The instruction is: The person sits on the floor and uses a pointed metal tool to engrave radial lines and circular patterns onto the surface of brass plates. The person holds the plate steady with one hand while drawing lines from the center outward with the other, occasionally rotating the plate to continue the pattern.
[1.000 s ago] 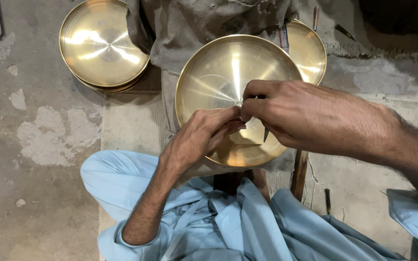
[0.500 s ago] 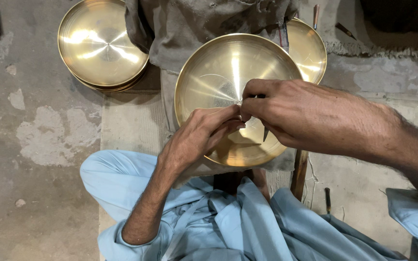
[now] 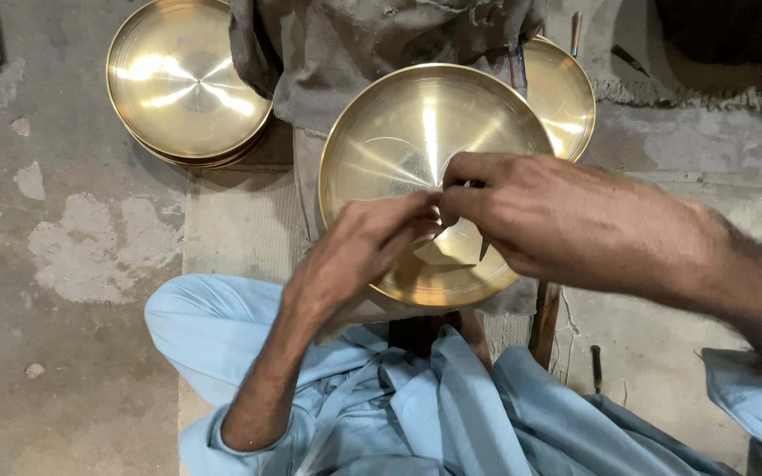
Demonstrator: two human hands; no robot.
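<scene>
Both hands meet over the middle of a large brass plate (image 3: 416, 150), which rests tilted on a grey cloth (image 3: 354, 53) in front of the person's knees. The left hand (image 3: 359, 251) and the right hand (image 3: 557, 220) have their fingers pinched together around a small thin tool (image 3: 483, 249), of which only a dark pointed end shows below the right hand; the fingers of both hands are closed on it, touching each other at the tips. To my judgement the step in hand is fine work on the inner face of the plate, with the point set near its centre, and the next move asks for a steady grip and a careful, small pressure so the point does not slip on the smooth metal. A stack of similar brass plates (image 3: 187, 84) lies on the concrete floor (image 3: 55, 291) at the upper left, and another plate (image 3: 562, 92) is half covered behind the large one. The tool's full shape is hidden by the fingers, and the support under the cloth cannot be seen.
</scene>
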